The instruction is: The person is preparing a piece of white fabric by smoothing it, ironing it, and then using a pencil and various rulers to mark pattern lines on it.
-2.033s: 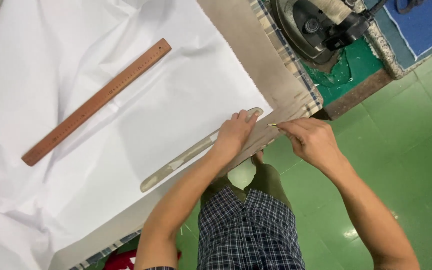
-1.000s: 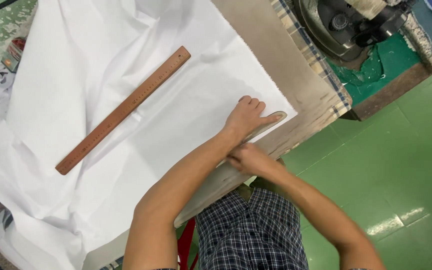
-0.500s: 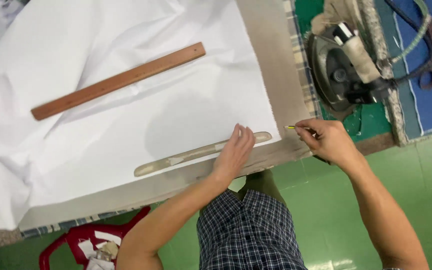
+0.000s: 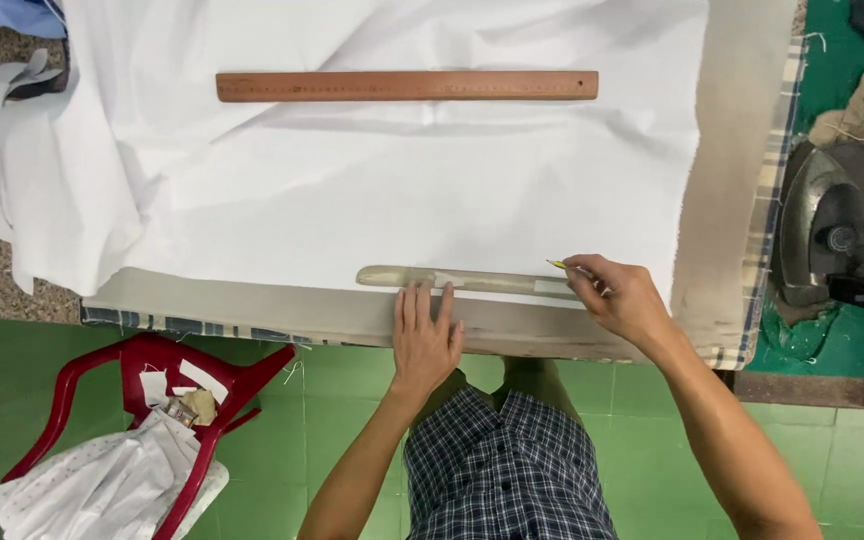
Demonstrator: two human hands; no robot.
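The left hand (image 4: 424,335) lies flat with fingers spread out and released, its fingertips pressing on a pale curved ruler (image 4: 472,281) that rests along the near edge of the white fabric (image 4: 402,190) on the padded table (image 4: 732,200). The right hand (image 4: 624,297) pinches a thin yellow marking pencil (image 4: 564,266) between clenched fingers, its tip at the ruler's right end. A long wooden ruler (image 4: 407,86) lies well apart near the fabric's far side, a heavy iron (image 4: 837,235) sits at the right, and a red plastic chair (image 4: 142,400) stands on the green floor.
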